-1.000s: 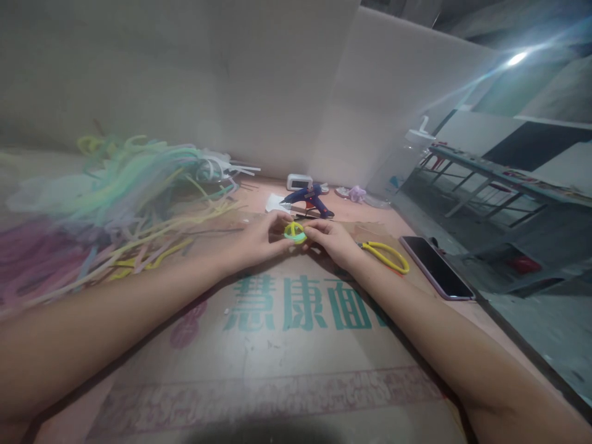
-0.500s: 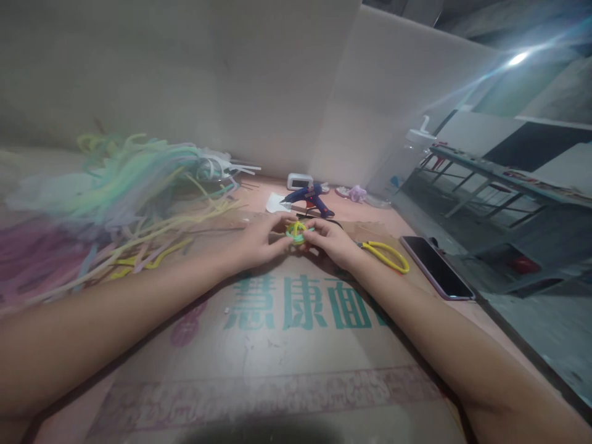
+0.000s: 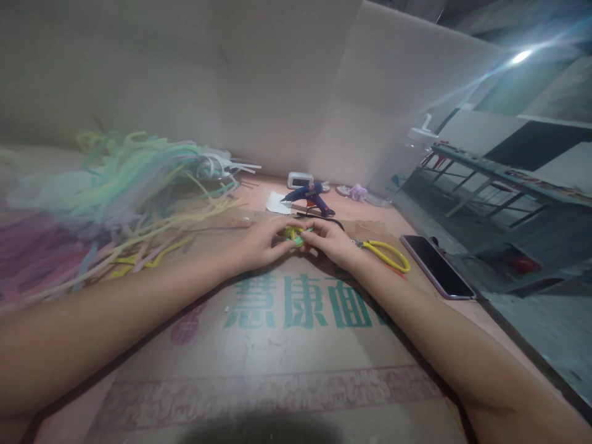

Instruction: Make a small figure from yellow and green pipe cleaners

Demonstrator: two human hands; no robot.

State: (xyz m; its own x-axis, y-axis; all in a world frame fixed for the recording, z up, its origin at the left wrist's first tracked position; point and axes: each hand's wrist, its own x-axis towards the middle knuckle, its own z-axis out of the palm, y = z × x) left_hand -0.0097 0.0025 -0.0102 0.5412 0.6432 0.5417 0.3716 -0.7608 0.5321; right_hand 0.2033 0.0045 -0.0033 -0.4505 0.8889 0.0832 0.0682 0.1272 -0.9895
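Observation:
Between my two hands is a small round piece of bent yellow and green pipe cleaners [image 3: 293, 235], held above the printed cardboard sheet [image 3: 277, 351]. My left hand [image 3: 267, 242] pinches its left side, thumb in front and fingers behind. On the other side my right hand [image 3: 327, 240] grips the green part with thumb and fingertips. The fingers cover much of the piece, so its full shape is hidden. Yellow-handled pliers [image 3: 386, 255] lie just right of my right wrist, their tip partly hidden.
A heap of pastel pipe cleaners [image 3: 152, 166] spreads over the left side. Behind my hands lie a blue glue gun [image 3: 309, 196], white paper [image 3: 277, 203] and a small white device [image 3: 300, 180]. A phone [image 3: 437, 266] rests near the right table edge, a clear cup [image 3: 411, 154] behind.
The pipe-cleaner piece has tilted slightly between my fingers, and its green part now sits lower in view. Both hands stay in nearly the same place.

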